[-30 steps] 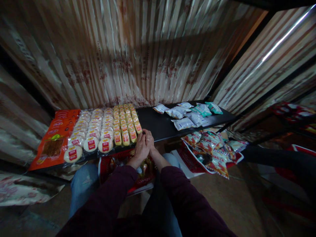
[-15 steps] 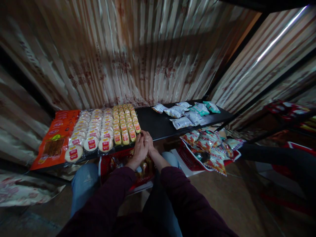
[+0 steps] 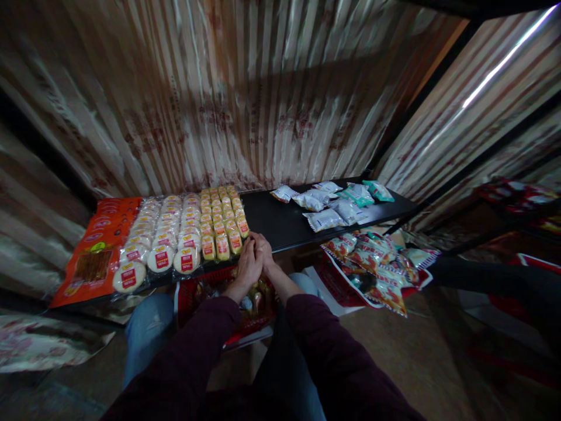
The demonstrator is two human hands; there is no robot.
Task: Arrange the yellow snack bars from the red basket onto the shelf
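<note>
Both hands [image 3: 254, 257] pressed together at shelf [image 3: 284, 225] edge, finger state indiscernible.

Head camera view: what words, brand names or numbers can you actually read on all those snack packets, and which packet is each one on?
No text can be read here.
Round cakes: red labels with white print, too small and blurred.
Small yellow packets: red labels, unreadable.
Orange pack: oval marks and a green badge, blurred.
White and green packets: print too small.
Red bags below the shelf: pattern only, no legible words.
</note>
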